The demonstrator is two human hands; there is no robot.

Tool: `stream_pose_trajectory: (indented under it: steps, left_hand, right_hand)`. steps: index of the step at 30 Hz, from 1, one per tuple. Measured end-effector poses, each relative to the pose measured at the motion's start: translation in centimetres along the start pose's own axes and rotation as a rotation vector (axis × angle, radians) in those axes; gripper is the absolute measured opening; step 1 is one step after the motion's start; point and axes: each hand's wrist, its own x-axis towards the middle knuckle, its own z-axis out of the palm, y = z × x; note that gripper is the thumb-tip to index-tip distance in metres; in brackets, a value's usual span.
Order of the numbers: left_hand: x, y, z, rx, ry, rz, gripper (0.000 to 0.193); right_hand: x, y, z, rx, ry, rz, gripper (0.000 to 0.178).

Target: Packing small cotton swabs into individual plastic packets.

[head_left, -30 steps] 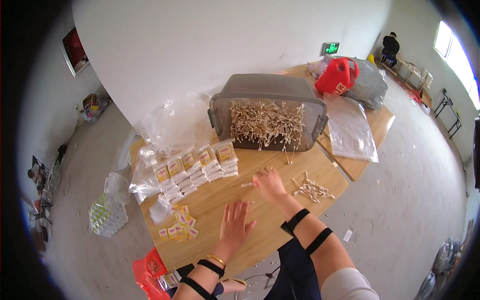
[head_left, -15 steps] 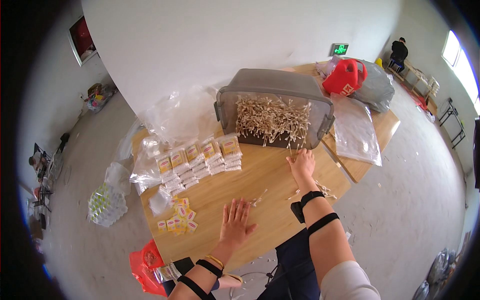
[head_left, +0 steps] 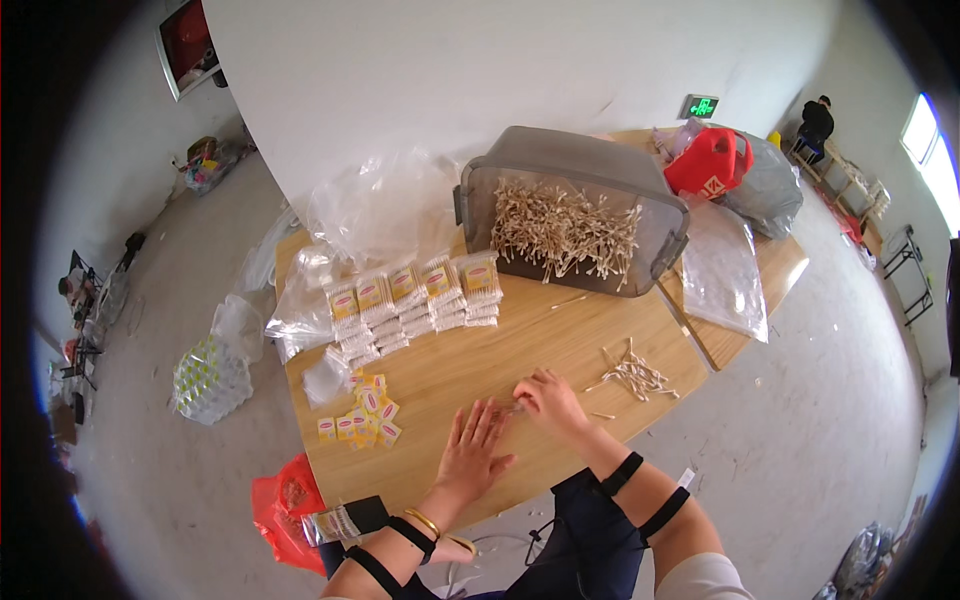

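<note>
My left hand [head_left: 472,448] lies flat on the wooden table [head_left: 450,385], palm down, fingers stretched out. Close by its fingertips, my right hand [head_left: 552,402] is closed in a pinch on cotton swabs; a few pale swab ends [head_left: 513,408] show between the two hands, partly hidden. A loose heap of cotton swabs [head_left: 638,376] lies to the right of my right hand. Behind, a grey translucent bin [head_left: 590,150] rests on its side, its mouth toward me, with a mass of cotton swabs [head_left: 565,232] inside.
Stacked packs of swabs [head_left: 400,295] stand at the left, in front of clear plastic bags [head_left: 375,205]. Small yellow-and-white cards [head_left: 368,415] are scattered at the table's left. A red jug [head_left: 710,163], a grey bag [head_left: 768,190] and a flat clear bag [head_left: 722,270] occupy the right-hand table.
My right hand has come back from the bin's front edge to beside my left hand. My left hand stays flat in place. The view has shifted slightly.
</note>
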Motion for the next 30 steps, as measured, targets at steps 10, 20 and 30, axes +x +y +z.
stream_pose_trajectory:
  steps: [10,20,30]
  left_hand:
    - [3.3,1.2,0.3,0.128,-0.060,-0.054,0.078]
    - [2.4,0.3,-0.1,-0.095,0.050,-0.065,0.084]
    - [3.1,0.9,0.0,-0.157,0.082,-0.036,0.083]
  right_hand:
    - [7.9,8.5,-5.6,-0.344,0.395,0.186,0.010]
    - [14.2,5.3,-5.9,-0.331,0.169,0.474,0.037]
    - [16.3,10.1,-5.3,-0.529,0.147,0.796,0.040]
